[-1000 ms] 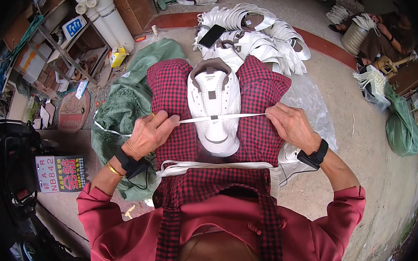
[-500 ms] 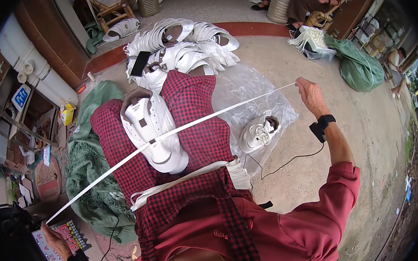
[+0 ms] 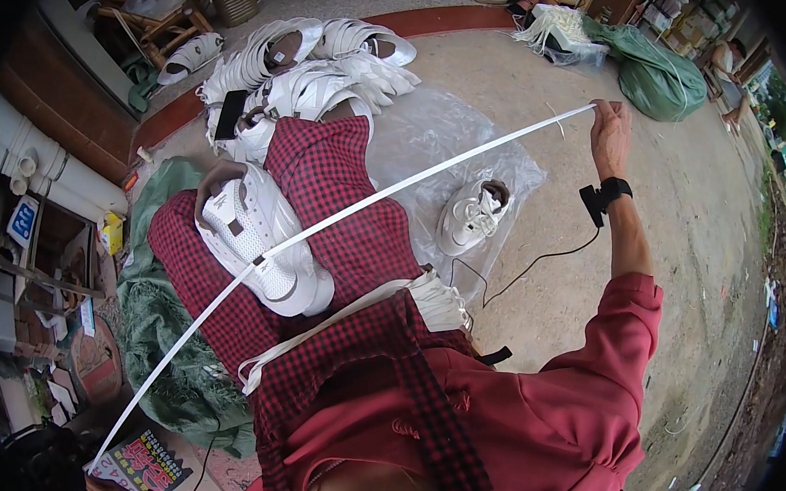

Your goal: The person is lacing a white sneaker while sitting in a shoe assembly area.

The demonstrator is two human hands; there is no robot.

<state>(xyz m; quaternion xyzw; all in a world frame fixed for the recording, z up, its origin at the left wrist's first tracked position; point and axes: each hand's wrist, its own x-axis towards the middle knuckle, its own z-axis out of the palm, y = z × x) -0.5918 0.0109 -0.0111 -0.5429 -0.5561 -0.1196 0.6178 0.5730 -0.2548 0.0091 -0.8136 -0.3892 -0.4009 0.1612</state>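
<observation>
A flat white shoelace (image 3: 436, 168) is stretched in a long line across my lap. My right hand (image 3: 610, 135) pinches its far end, raised out to the right. Toward the lower left the lace runs down to my left hand (image 3: 108, 490), which is mostly cut off by the picture's edge but seems closed on the other end. Beneath the lace, a white shoe upper (image 3: 265, 226) with brown lining and punched eyelets lies on my checked apron (image 3: 325, 171). The lace crosses over its toe part. A bundle of white laces (image 3: 435, 302) hangs at my waist.
A laced white shoe (image 3: 471, 218) stands on clear plastic sheeting (image 3: 412, 122). Stacked white uppers (image 3: 337, 80) lie beyond my knees, with a black phone (image 3: 230, 114) on them. Green sacking (image 3: 163, 347) is at my left. A cable (image 3: 529, 279) trails from my right wrist.
My right hand has lifted farther out and up with the lace end. My left hand has dropped lower, nearly out of view. The scene has shifted slightly left as my head turned.
</observation>
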